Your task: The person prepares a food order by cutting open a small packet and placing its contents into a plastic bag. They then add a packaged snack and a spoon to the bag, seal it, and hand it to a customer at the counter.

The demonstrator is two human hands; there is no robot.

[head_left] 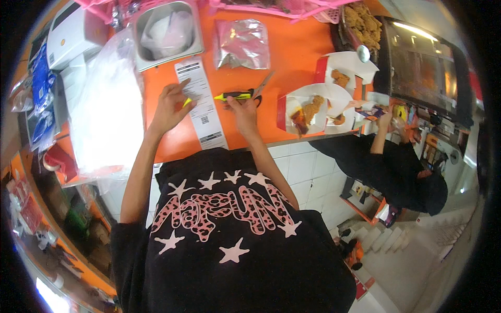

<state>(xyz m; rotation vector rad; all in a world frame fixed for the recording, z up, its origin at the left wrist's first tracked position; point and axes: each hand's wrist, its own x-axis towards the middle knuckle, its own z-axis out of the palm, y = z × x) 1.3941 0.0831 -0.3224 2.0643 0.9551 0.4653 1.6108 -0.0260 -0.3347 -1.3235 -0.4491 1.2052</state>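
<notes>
A long printed receipt (211,122) lies on the orange counter (156,86) in front of me. Over its left side is my left hand (169,110), thumb and fingers closed on a small yellow highlighter cap (188,101). Just right of the slip, my right hand (243,113) grips a black and yellow highlighter (237,96), its uncapped yellow end toward the left. Beyond those fingers rest scissors (264,83) with black handles, partly hidden by the hand and the marker. Farther back is a shiny silver foil bag (242,44).
White plastic bags (107,109) cover the left side. A steel pan (138,62) with a bagged white item stands behind. At right are open boxes (292,99) with fried chicken, and a co-worker's hand (384,121) beyond. A glass-fronted cabinet (422,68) stands far right.
</notes>
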